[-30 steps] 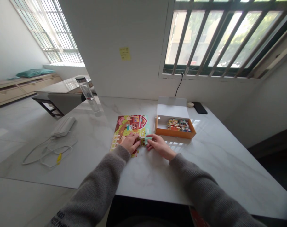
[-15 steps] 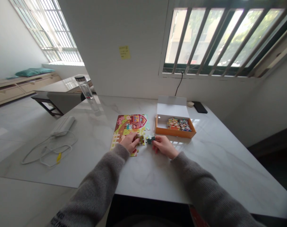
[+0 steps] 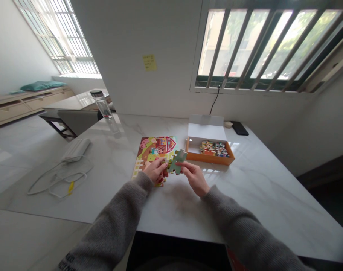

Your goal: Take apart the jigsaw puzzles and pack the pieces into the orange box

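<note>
A colourful farm jigsaw puzzle [image 3: 156,150] lies flat on the white marble table [image 3: 267,195]. My right hand [image 3: 194,177] pinches a pale green puzzle piece [image 3: 177,161], held up above the puzzle's near right corner. My left hand [image 3: 155,169] rests on the puzzle's near edge, fingers curled against a small piece there and touching the lifted piece's lower end. Right of the puzzle stands an orange box [image 3: 209,158] with loose pieces [image 3: 213,148] inside and its white lid flap raised.
A white power adapter [image 3: 75,149] with coiled cable [image 3: 58,178] lies at the left. A clear water bottle [image 3: 102,106] stands at the far left. A black phone [image 3: 239,128] and a small white object lie near the wall behind the box.
My right hand took the green piece off the table beside the puzzle and raised it, tilted, above the puzzle's corner. My left hand stayed on the puzzle's near edge.
</note>
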Motion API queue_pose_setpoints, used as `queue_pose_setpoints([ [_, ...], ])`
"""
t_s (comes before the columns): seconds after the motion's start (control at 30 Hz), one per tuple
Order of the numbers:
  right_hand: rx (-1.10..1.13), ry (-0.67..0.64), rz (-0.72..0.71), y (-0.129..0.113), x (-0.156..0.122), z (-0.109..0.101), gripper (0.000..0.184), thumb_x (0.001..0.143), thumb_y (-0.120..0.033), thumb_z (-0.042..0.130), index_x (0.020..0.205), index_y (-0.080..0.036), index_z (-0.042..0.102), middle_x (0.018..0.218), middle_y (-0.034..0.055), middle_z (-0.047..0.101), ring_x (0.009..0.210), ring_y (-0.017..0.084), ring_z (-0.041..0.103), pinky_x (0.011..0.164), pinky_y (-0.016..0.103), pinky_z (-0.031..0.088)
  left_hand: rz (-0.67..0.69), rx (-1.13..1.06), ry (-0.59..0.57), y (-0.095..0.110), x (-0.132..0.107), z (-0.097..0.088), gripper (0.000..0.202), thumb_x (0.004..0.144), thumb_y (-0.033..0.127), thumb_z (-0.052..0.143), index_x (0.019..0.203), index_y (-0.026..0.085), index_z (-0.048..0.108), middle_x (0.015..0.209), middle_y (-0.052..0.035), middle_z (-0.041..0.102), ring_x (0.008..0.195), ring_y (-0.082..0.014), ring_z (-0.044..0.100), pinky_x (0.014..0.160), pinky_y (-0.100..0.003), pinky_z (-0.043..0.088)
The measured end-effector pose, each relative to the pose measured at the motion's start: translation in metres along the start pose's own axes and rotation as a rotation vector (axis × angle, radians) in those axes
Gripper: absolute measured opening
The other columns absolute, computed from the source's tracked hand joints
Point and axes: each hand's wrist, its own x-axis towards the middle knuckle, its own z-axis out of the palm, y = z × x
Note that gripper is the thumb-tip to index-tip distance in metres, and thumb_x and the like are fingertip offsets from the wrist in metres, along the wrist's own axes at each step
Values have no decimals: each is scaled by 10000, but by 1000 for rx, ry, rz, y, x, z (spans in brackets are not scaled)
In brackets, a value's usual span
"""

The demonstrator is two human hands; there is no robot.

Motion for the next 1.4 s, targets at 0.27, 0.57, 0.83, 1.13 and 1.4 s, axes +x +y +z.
queue_pose_setpoints([
  [0.27,-36,78,-24,5,-2,5,479,832,-321,597,1298,-224,547,818,3,647,654,141,625,670,287,546,142,166,-41,-7,6,3,388,894,580,473,862,194,450,633,-8,667,461,-102,521,395,-185,349],
  [0.57,-450,65,-130,18,3,-4,495,879,-255,544,1373,-232,535,820,17,648,677,149,589,710,271,509,261,320,-53,1,2,6,500,904,683,381,898,190,463,655,3,620,516,-117,557,458,-214,406],
  [0.83,-676,24,-126,20,1,2,517,920,-326,532,1428,-244,482,789,36,665,639,182,569,715,301,498,332,371,-47,-19,12,5,370,951,559,421,1000,194,440,687,23,574,595,-139,576,577,-258,470],
  [1.13,-530,126,-235,7,10,-26,363,974,-350,400,1155,-204,680,904,85,640,804,196,600,804,325,502,380,597,71,-8,3,5,218,887,394,544,918,178,563,700,7,564,612,-153,529,597,-277,449],
  [1.4,-376,73,-143,-6,5,-27,537,982,-334,387,1497,-245,266,764,-8,647,591,132,579,720,299,515,420,685,-50,-7,2,7,227,851,366,594,742,172,548,650,21,484,600,-127,429,574,-264,363],
])
